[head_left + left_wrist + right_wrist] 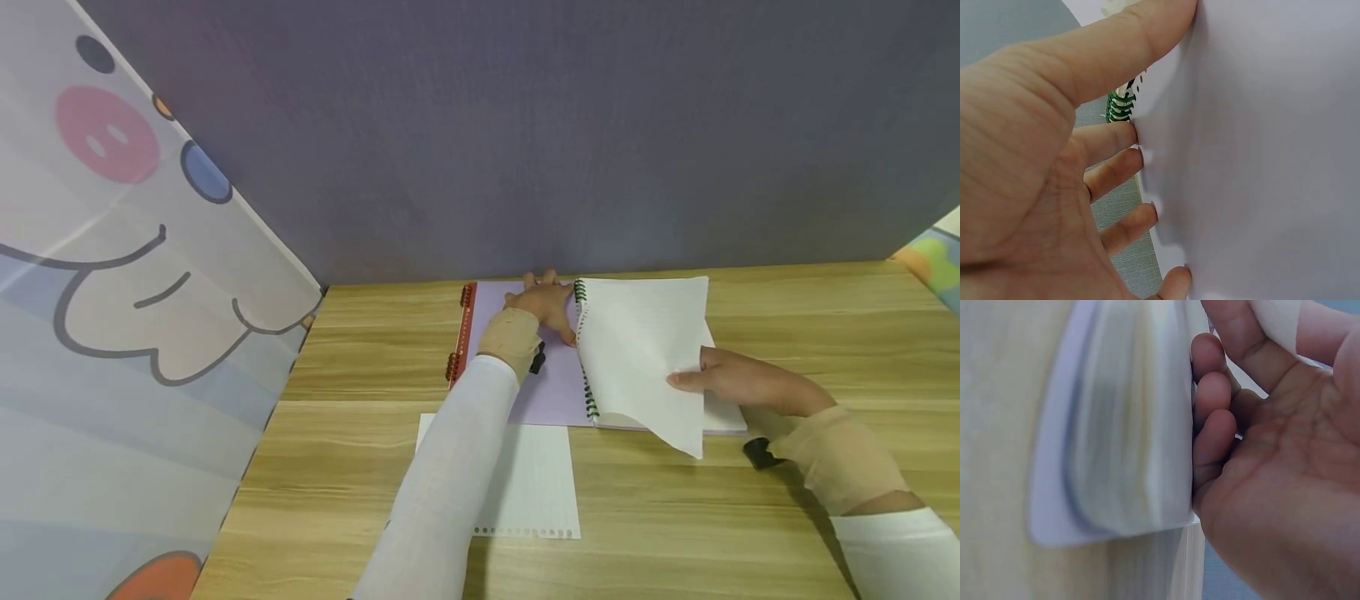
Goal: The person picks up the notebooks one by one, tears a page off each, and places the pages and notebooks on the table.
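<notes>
A spiral notebook with green coils (589, 390) lies opened on the table, its lilac cover (555, 404) folded out to the left. My left hand (542, 302) presses on that cover beside the coils, fingers spread; in the left wrist view its fingertips (1124, 164) touch the pale surface. With thumb and fingers, my right hand (738, 379) pinches the free edge of a white ruled page (637, 350), which is lifted and bowed above the pages below. The right wrist view shows the thick page stack (1129, 425) beside the curled fingers.
A loose ruled sheet (536, 483) with punched holes lies in front of the notebook, partly under the left forearm. Red coils and a red strip (463, 329) run along the cover's left side. A grey panel (525, 142) rises behind the wooden table (337, 467).
</notes>
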`<state>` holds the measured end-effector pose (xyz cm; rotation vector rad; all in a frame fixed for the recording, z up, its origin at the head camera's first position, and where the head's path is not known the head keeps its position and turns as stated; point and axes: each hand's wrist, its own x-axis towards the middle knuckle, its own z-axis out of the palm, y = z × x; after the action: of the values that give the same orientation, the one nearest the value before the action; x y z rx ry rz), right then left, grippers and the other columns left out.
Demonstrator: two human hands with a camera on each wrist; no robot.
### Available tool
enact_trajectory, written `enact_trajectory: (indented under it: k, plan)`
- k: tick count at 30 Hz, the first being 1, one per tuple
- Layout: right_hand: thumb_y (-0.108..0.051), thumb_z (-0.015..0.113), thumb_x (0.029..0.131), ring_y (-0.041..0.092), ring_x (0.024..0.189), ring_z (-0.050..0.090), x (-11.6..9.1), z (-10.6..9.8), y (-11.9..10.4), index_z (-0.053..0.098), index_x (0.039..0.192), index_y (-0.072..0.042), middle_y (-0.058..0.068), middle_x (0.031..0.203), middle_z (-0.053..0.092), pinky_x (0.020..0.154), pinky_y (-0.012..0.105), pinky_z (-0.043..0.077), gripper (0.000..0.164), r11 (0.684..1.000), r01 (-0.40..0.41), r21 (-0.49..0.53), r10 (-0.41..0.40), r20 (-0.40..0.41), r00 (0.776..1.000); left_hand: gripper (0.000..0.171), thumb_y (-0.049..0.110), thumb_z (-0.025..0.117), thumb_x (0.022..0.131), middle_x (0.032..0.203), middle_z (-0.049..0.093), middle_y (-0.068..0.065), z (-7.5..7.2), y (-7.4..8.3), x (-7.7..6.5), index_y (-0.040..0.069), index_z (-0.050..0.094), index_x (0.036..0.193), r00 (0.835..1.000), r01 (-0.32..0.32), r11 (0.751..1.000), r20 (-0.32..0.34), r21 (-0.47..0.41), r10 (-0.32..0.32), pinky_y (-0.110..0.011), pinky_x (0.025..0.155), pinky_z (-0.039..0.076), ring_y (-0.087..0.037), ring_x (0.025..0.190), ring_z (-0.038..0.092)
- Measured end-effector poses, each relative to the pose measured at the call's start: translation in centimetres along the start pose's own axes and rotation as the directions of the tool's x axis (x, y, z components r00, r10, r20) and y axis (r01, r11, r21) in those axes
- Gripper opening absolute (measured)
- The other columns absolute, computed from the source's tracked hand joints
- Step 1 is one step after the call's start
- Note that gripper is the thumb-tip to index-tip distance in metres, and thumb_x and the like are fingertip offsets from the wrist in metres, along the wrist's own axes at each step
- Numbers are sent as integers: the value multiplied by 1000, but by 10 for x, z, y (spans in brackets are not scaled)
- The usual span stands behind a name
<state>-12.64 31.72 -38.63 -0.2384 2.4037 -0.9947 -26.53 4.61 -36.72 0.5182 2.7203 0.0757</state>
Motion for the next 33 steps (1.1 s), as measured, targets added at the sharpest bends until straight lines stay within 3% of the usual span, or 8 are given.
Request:
enact_trajectory:
  k: [5,7,12,14,21,27,33]
  plan:
    - [-55,46,89,22,78,34,-3,-3,3,34,85,-4,10,84,34,66,35,32,52,999,-47,12,48,-22,999,108,60,77,53,130,26,11,-1,0,-2,39,24,144,1000,5,1000,5,0,-5,-54,84,31,-21,118,20]
    - [-54,47,89,23,85,39,-3,-3,4,34,91,-3,12,92,37,72,36,34,53,991,-79,112,77,15,997,107,61,77,53,130,26,11,-1,0,-2,38,24,144,1000,4,1000,6,1,-4,-55,85,30,-21,118,20]
    - [-43,42,95,24,105,47,1,-7,8,45,112,-4,13,113,50,87,38,36,43,973,-1,230,-18,79,997,107,61,75,55,129,26,11,0,1,-3,37,23,145,1000,0,1000,2,-1,0,-57,86,29,-21,119,20]
    - [-38,39,98,21,106,50,3,-8,10,50,116,-7,11,113,56,88,37,37,39,978,80,193,-93,62,994,107,61,75,55,130,26,12,0,1,-3,38,23,145,1000,2,1000,2,-5,-2,-56,86,29,-20,118,20]
    - [-28,46,96,21,110,52,2,-11,17,44,130,-9,10,124,53,89,38,38,39,950,154,273,-177,62,982,108,62,75,53,127,26,13,0,1,-4,38,24,144,1000,0,1000,-8,-10,0,-52,84,29,-19,115,21]
    - [-23,48,95,23,113,50,-3,-14,21,33,138,-13,11,131,46,88,39,38,46,948,173,267,-202,87,975,108,62,75,54,129,24,13,0,1,-2,39,21,145,1000,12,1000,23,-16,-11,-54,86,27,-18,115,19]
    - [-25,51,93,21,113,50,-10,-20,22,27,139,-13,11,130,47,88,38,38,53,966,139,219,-161,90,983,108,61,75,55,131,23,13,-1,2,-2,40,19,145,999,16,1000,37,-20,-16,-55,89,26,-18,116,18]
